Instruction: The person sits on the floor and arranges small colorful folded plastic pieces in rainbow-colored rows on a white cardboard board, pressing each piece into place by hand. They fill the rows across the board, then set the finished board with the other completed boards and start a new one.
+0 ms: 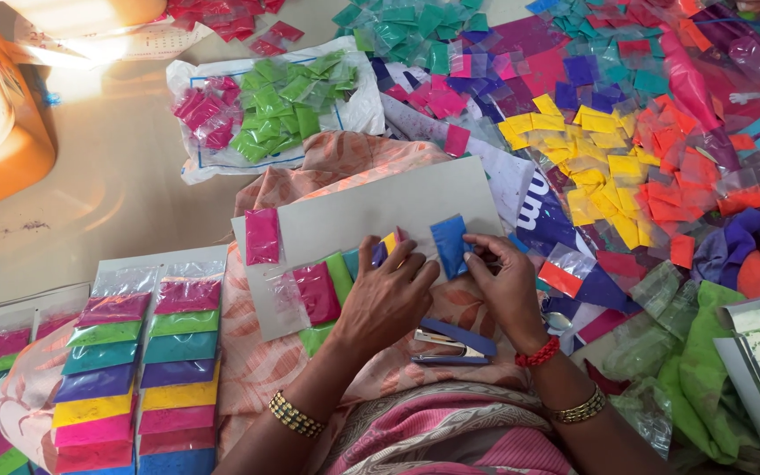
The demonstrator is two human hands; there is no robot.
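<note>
- Left hand: fingers curled, pinching a small stack of powder packets (pink, green, yellow, purple edges visible) against the grey card. Closed grip, not wide.
- Right hand: fingers narrowed to a pinch at the lower edge of the blue packet, pressing it on the card. The packet sits at about 3 o'clock on the card, just beside the left hand's stack.
- Card lies tilted across the lap; a single pink packet sits at its 9 o'clock end, well apart from both hands.
- Blue stapler on the lap at 6 o'clock from the hands, between the wrists, untouched.
- Finished cards with stacked rows of coloured packets at 8 o'clock.
- Loose yellow packets and orange ones at 2 o'clock; green packets on a plastic bag at 11 o'clock.
</note>
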